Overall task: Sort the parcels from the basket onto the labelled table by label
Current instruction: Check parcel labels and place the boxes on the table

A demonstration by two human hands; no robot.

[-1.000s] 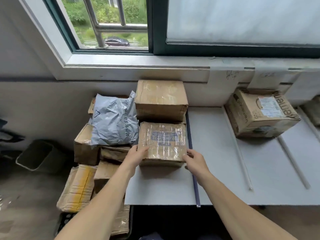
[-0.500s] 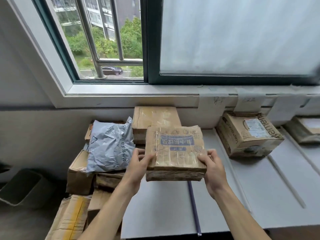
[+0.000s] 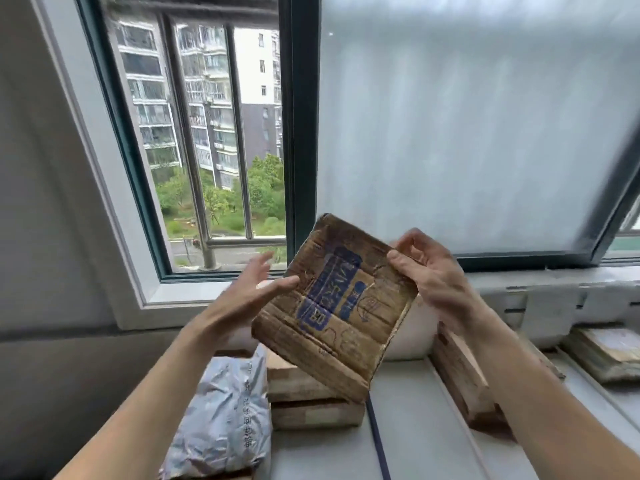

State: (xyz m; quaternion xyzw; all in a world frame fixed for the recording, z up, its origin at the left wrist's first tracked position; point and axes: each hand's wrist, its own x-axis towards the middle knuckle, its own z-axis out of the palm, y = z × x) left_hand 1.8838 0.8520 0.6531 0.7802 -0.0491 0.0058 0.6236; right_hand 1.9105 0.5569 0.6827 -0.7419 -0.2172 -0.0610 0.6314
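held box (image 3: 332, 313): flat, worn brown cardboard with a blue printed panel; raised before the window, tilted, one corner down; right hand (image 3: 429, 271) pinches its upper right corner, left hand (image 3: 249, 289) thumb at its left edge
stack (image 3: 304, 393): two brown boxes, one on the other, below the held box
bag (image 3: 221, 417): crumpled grey mailer, just left of the stack
table (image 3: 415, 427): white, with a dark dividing strip

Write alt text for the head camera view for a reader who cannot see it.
A person holds a flat cardboard parcel with blue print tilted before a barred window: the right hand grips its upper right edge, the open left hand touches its left side. Below lie a grey mailer bag, stacked cardboard boxes and a table.
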